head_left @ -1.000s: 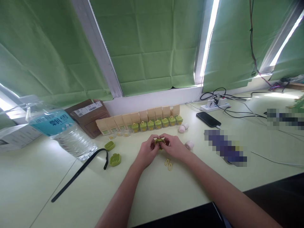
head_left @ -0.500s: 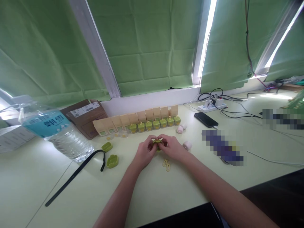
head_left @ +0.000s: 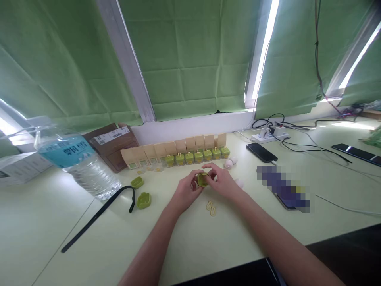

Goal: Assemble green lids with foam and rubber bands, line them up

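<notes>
Between my two hands is a small green lid, its hollow inside turned toward me. My left hand grips its left side, fingers closed round it. My right hand holds the right side, with a finger at the hollow. Just below them two yellow loops lie on the table. Two more green lids, a shallow one and a flower-edged one, rest to the left. Behind my hands stands a row of small clear boxes with green lids, and brown paper cards behind them.
A large water bottle, a cardboard box and a black strap are at the left. Pale pink pieces sit by the row's right end. Further right are a phone, a power strip and cables.
The green lid has been tilted so its hollow inside now faces me. My right hand's fingers have shifted on it. The whole view has moved slightly.
</notes>
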Available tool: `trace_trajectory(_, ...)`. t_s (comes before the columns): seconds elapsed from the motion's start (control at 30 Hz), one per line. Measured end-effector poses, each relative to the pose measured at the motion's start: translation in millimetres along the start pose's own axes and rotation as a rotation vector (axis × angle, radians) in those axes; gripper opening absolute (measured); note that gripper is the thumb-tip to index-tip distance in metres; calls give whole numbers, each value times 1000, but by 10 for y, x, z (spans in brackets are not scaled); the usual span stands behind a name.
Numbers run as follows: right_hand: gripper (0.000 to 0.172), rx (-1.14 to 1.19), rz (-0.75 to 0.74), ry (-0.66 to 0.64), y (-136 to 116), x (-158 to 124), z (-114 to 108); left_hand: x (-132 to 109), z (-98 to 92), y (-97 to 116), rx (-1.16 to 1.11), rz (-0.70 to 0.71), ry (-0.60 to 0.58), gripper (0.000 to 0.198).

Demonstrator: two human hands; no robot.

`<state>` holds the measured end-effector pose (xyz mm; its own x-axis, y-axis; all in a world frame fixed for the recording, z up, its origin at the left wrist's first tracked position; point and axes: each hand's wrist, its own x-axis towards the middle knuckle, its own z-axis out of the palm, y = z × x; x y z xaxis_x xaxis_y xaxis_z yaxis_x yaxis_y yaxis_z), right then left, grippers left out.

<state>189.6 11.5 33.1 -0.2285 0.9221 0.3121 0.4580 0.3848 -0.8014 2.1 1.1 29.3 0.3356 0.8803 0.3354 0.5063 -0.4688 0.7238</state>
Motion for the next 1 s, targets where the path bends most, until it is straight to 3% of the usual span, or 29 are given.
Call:
trace_trajectory(0.17,35,-310,114,279,105,53,-230,25,-25,-61,60,-7,95,38)
trace_trajectory(0.33,46,-575,240,224,222,61,-382,34,-13,-90,87,10,61,38)
trace_trajectory(0.47,41,-452,191,229,243,73,-341,37,-8,-95,94,16,47,39)
trace_trajectory(0.63,30,-95,1,252,198,92,-246,39,-15,-97,103,5,59,40)
trace_trajectory(0.73,26,31,-66,328,162,95,-266,40,-14,-93,109,5,56,40)
trace_trajectory(0.87,25,120,19,447,183,98,-370,39,-12,-85,108,13,53,41)
trace_trajectory(0.93,25,37,136,408,222,94,-397,37,-14,-80,101,9,49,41)
trace_trajectory(1.0,22,-141,230,281,261,83,-383,34,-18,-74,97,-1,46,40)
